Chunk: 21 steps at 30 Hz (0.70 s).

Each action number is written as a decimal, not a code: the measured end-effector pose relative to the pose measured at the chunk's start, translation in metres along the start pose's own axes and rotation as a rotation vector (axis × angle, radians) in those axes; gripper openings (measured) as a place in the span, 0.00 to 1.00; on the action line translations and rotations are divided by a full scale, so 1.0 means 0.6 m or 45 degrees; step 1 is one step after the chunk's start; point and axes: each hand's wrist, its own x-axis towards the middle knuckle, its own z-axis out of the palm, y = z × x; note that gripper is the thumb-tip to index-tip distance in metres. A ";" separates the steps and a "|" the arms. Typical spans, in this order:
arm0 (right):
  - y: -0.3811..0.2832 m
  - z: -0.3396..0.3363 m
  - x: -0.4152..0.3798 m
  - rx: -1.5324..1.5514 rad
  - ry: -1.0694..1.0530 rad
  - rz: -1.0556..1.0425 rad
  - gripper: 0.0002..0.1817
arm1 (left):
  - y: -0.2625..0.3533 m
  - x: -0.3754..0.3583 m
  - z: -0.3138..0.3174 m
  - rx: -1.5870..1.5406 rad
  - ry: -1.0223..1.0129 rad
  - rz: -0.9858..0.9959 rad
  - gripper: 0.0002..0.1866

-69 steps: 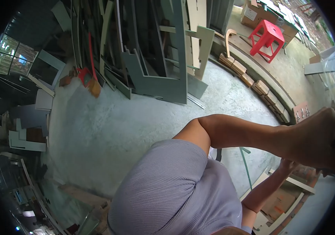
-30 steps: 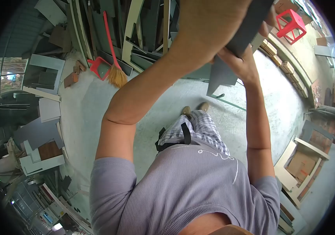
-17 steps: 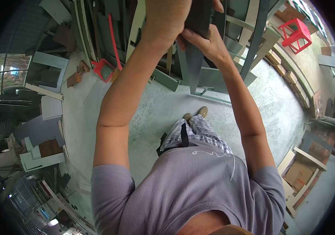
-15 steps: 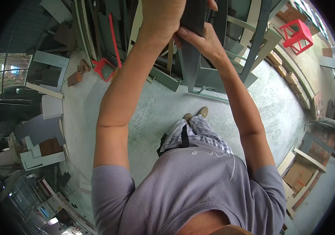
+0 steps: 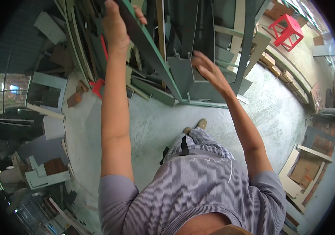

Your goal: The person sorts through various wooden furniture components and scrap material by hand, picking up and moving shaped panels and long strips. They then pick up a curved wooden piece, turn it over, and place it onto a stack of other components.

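left hand [image 5: 116,23] is raised and wrapped around the upper edge of a long dark flat board with a green edge [image 5: 151,55]: thumb on the near side, fingertips over the far side, so it grips the board. the board runs diagonally, its lower end meeting the grey concrete floor [image 5: 151,125] at the foot of the stack of grey-green cut panels and frames [image 5: 214,51] leaning upright there. right hand [image 5: 208,70] is open, fingers spread and slightly curled, holding nothing, just right of the board's lower half and in front of the stack; cannot tell if it touches a panel. left of the board, a red broom handle [image 5: 104,47] and a red dustpan [image 5: 96,87] sit at the base of more leaning offcuts. far right of the stack, a red plastic stool [image 5: 286,31] stands on the floor, well apart. person's brown shoes [image 5: 196,126] are on the floor just below the board's foot.
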 end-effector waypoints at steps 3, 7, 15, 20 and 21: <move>0.152 -0.065 -0.144 -0.134 0.100 0.311 0.31 | -0.019 0.038 -0.025 -0.011 0.066 -0.017 0.39; 0.376 -0.101 -0.454 -0.238 0.410 0.677 0.23 | -0.041 0.088 -0.035 0.012 0.054 -0.013 0.36; 0.293 -0.056 -0.446 0.239 1.046 0.949 0.20 | -0.104 0.204 0.045 -0.018 0.103 -0.141 0.37; 0.037 -0.129 -0.025 -0.252 0.960 0.240 0.12 | -0.155 0.286 0.088 -0.011 -0.013 -0.161 0.37; -0.011 -0.135 0.047 -0.420 0.959 0.129 0.12 | -0.165 0.297 0.088 -0.031 -0.030 -0.157 0.37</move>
